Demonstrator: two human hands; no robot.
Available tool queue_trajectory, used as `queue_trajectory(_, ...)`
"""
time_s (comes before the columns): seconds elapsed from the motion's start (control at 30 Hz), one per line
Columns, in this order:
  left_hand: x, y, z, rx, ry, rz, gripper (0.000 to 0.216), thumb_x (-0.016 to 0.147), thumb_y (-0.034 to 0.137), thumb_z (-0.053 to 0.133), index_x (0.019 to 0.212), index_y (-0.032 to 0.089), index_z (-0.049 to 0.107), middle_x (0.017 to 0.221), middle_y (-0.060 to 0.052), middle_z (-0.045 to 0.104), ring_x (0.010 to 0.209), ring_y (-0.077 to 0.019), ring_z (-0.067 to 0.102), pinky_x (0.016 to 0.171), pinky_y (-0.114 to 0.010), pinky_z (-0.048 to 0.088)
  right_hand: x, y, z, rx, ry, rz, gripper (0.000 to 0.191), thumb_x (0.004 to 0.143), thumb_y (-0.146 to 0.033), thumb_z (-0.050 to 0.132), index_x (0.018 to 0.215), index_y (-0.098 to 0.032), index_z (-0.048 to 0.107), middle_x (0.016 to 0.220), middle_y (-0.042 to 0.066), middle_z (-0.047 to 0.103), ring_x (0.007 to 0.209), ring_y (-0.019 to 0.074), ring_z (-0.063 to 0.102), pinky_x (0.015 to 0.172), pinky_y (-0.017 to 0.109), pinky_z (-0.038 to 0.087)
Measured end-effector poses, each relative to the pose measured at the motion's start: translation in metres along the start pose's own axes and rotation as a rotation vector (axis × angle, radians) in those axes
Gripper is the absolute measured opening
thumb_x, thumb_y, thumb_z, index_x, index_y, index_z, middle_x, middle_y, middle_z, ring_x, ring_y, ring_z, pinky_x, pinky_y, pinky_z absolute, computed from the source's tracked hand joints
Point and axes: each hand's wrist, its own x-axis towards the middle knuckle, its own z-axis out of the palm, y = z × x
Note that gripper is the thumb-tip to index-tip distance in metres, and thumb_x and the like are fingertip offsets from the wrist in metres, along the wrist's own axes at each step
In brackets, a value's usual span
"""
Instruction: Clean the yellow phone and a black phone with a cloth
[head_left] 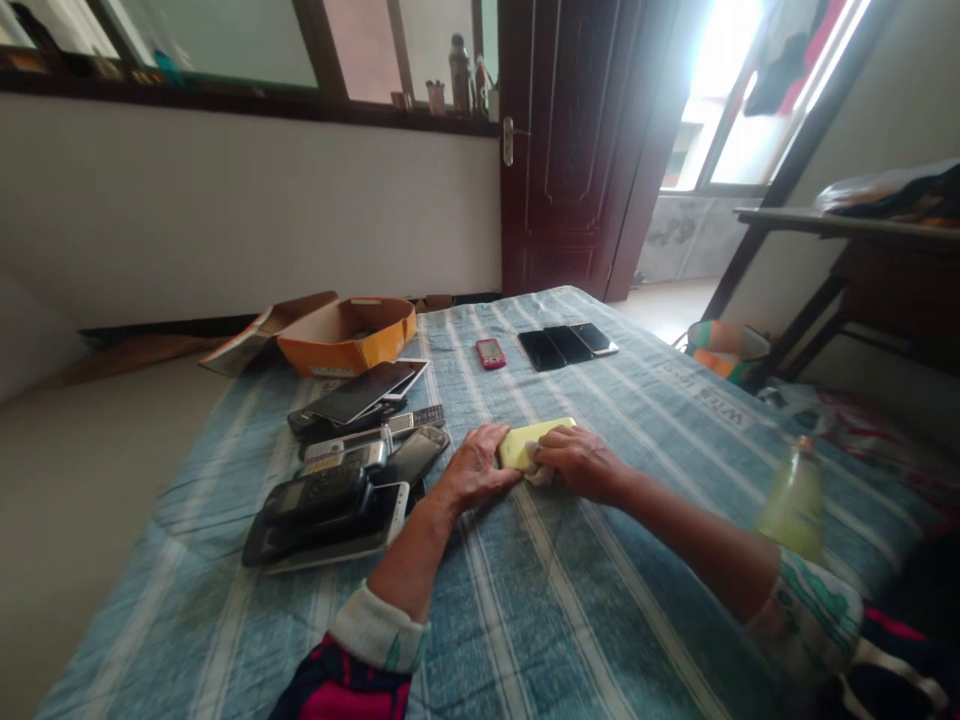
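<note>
A yellow-green mobile phone (517,446) lies back up on the striped blue cloth (570,580). My left hand (478,465) grips its left end between thumb and fingers. My right hand (583,460) is closed on a crumpled whitish cloth (538,470), pressed against the phone's back. Left of my hands is a heap of old phones (330,490), some dark, some white. Farther back lie a small red phone (491,353) and a row of dark phones (566,345).
An open orange box (349,335) stands at the far left edge of the cloth-covered surface. To the right is a bottle of yellowish liquid (795,500). Beyond are a dark red door (570,150) and a side table (862,225).
</note>
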Motion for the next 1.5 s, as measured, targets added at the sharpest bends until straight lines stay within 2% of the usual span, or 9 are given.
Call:
queue_trajectory(0.17,0.003,0.002,-0.001,0.012,-0.005,-0.009,0.062,0.067,0.032,0.071,0.124,0.015,0.055,0.124,-0.011,0.058,0.118,-0.0270,0.053,0.105,-0.037,0.039,-0.022,0.026,-0.003,-0.010,0.087,-0.012,0.018,0.091,-0.013,0.051,0.089,-0.020,0.067,0.084,0.004,0.064,0.087,0.0181,0.054,0.085,0.034,0.035)
queue_trajectory(0.33,0.005,0.005,-0.003,0.022,-0.016,-0.003,0.062,0.067,0.034,0.070,0.124,0.016,0.055,0.126,-0.011,0.058,0.121,-0.0289,0.052,0.107,-0.041,0.037,-0.024,0.032,0.002,0.093,0.170,-0.053,0.022,0.092,-0.010,0.046,0.091,-0.018,0.067,0.094,0.007,0.065,0.100,0.0188,0.055,0.091,0.033,0.039)
queue_trajectory(0.7,0.009,0.006,-0.004,0.041,-0.042,0.036,0.056,0.071,0.038,0.059,0.122,0.016,0.054,0.125,-0.011,0.059,0.118,-0.0260,0.053,0.105,-0.039,0.039,0.012,0.006,0.018,0.159,0.043,-0.112,0.017,0.093,-0.013,0.046,0.099,-0.016,0.062,0.094,0.007,0.061,0.096,0.0176,0.053,0.092,0.031,0.040)
queue_trajectory(0.8,0.010,0.005,-0.003,0.052,-0.042,0.042,0.060,0.070,0.039,0.057,0.124,0.011,0.053,0.125,-0.013,0.058,0.118,-0.0261,0.053,0.105,-0.038,0.039,0.016,0.002,0.017,0.168,0.025,-0.131,0.017,0.094,-0.016,0.045,0.101,-0.016,0.061,0.096,0.008,0.061,0.095,0.0177,0.053,0.091,0.032,0.041)
queue_trajectory(0.87,0.009,0.004,-0.003,0.055,-0.039,0.041,0.063,0.070,0.039,0.058,0.125,0.009,0.052,0.126,-0.014,0.057,0.119,-0.0267,0.052,0.106,-0.038,0.038,0.014,0.002,0.014,0.162,0.013,-0.143,0.018,0.096,-0.017,0.044,0.103,-0.016,0.060,0.098,0.008,0.061,0.097,0.0179,0.053,0.092,0.033,0.041)
queue_trajectory(1.0,0.008,0.006,-0.003,0.037,-0.045,0.033,0.063,0.068,0.039,0.061,0.125,0.013,0.052,0.128,-0.011,0.057,0.119,-0.0274,0.052,0.106,-0.040,0.038,0.000,0.014,0.007,0.138,0.010,-0.129,0.022,0.096,-0.016,0.041,0.105,-0.018,0.060,0.103,0.008,0.061,0.101,0.0182,0.054,0.092,0.034,0.042)
queue_trajectory(1.23,0.007,0.008,-0.003,0.000,-0.034,0.023,0.063,0.068,0.040,0.063,0.124,0.014,0.053,0.127,-0.010,0.057,0.118,-0.0271,0.052,0.105,-0.041,0.039,-0.021,0.032,0.002,0.154,0.103,-0.083,0.024,0.096,-0.015,0.040,0.103,-0.017,0.063,0.106,0.010,0.063,0.108,0.0192,0.054,0.097,0.037,0.042)
queue_trajectory(1.5,0.007,0.005,-0.002,0.015,-0.042,0.009,0.060,0.070,0.036,0.059,0.125,0.015,0.052,0.127,-0.009,0.057,0.119,-0.0254,0.051,0.107,-0.039,0.037,0.015,0.006,0.015,0.229,0.048,-0.197,0.025,0.099,-0.017,0.035,0.105,-0.015,0.059,0.104,0.010,0.062,0.109,0.0194,0.054,0.099,0.041,0.042)
